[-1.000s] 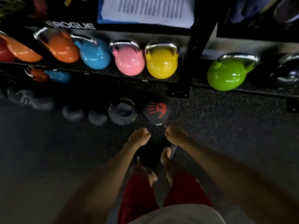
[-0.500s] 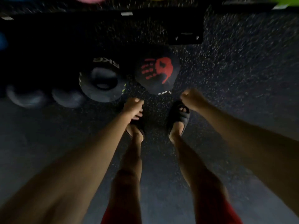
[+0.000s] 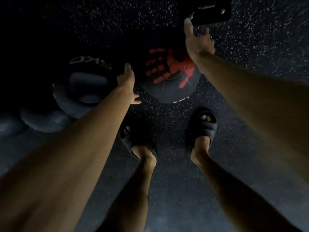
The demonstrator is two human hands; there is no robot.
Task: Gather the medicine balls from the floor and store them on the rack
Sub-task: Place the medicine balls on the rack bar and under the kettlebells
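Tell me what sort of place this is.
Probably a gym: speckled rubber floor, a medicine ball with a red handprint, another ball beside it, and what looks like a rack foot.

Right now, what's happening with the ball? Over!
Left hand open, right hand open, either side of the black medicine ball with the red handprint. Ball on the speckled floor, not gripped. Black ring-marked ball close left.

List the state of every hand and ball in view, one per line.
Left hand: open, empty, beside the handprint ball.
Right hand: open, empty, reaching over the ball's far side.
Red-handprint medicine ball: on the floor, not yet gripped.
Ball with white lettering: on the floor, untouched.
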